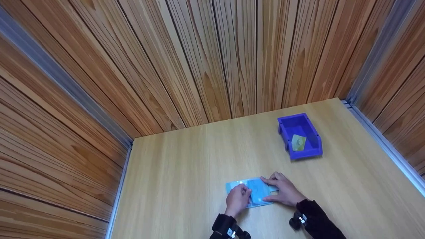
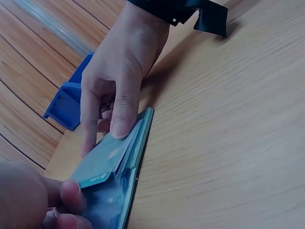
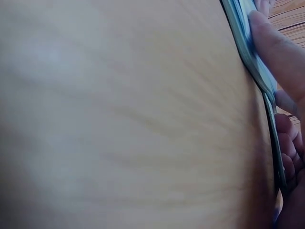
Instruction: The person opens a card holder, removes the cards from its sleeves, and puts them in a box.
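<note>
A light blue card holder (image 1: 260, 192) with clear plastic sleeves lies spread on the table. My left hand (image 1: 237, 199) is over its left half, thumb and fingertips pinching the edge of a sleeve (image 2: 102, 198) in the left wrist view. My right hand (image 1: 285, 190) grips the right part, thumb at the near edge and index finger at the far edge, other fingers curled. Several layered sleeves (image 2: 136, 143) fan slightly under the right thumb. In the right wrist view the holder's edge (image 3: 243, 47) shows beside the right thumb (image 3: 276, 52).
A purple-blue plastic bin (image 1: 300, 136) stands at the back right of the wooden table (image 1: 172, 172), with a small pale yellow-green piece (image 1: 298, 142) inside. Wood-plank walls (image 1: 212, 59) and metal rails (image 1: 385, 146) border the table.
</note>
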A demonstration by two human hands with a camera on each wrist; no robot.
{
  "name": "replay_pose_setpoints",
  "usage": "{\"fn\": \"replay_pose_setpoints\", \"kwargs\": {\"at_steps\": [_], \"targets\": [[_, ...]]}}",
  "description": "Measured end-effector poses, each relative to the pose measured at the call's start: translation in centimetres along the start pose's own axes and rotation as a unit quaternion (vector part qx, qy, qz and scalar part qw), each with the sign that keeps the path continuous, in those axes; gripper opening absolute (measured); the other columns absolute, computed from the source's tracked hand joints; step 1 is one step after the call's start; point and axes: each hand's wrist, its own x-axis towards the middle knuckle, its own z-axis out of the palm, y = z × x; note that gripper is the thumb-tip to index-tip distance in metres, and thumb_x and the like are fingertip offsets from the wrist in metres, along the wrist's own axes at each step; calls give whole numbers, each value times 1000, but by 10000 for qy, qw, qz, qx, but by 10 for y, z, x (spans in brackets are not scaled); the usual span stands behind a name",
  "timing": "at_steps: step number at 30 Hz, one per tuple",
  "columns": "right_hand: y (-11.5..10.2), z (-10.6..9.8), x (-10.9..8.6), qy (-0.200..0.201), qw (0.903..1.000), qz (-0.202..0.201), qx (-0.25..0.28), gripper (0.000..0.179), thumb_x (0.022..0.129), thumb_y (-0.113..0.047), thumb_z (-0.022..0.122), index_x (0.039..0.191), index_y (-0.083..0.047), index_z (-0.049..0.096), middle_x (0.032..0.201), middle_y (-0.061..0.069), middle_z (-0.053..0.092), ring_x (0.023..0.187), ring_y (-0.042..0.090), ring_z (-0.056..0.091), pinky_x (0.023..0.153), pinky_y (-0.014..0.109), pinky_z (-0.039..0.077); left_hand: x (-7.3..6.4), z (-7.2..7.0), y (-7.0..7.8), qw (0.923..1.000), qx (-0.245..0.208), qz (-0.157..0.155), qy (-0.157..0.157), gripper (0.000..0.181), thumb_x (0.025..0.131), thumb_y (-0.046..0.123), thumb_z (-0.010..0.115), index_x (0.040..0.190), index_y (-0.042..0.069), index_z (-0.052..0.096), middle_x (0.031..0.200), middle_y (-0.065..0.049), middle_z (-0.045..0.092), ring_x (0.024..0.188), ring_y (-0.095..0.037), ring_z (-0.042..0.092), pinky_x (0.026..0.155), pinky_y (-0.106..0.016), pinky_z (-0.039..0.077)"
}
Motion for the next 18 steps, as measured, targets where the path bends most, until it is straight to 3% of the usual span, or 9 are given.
{"fn": "replay_pose_setpoints", "kwargs": {"at_steps": [9,16,18], "targets": [[1,1,1,13,10000,40,29,85,77,-58,83,146,-15,59,105,-7,45,97,10,40,83,25,37,-1,-3,-1,9997,-160,-158,15,16,106,26,59,93,18,64,70,5,59,61,-11,56,58,-25,40],[2,4,0,288,9992,-280,24,84,75,-55,86,142,-10,63,103,-7,48,97,9,42,84,27,40,-5,-10,-6,9997,-170,40,168,17,106,24,59,91,17,63,67,6,58,59,-9,54,57,-25,39],[1,4,0,277,9993,-249,2,84,75,-56,86,142,-10,63,103,-7,48,96,9,42,83,27,40,-7,-13,-6,9995,-257,-72,164,17,107,24,58,92,17,62,68,6,58,60,-10,54,57,-25,39]]}}
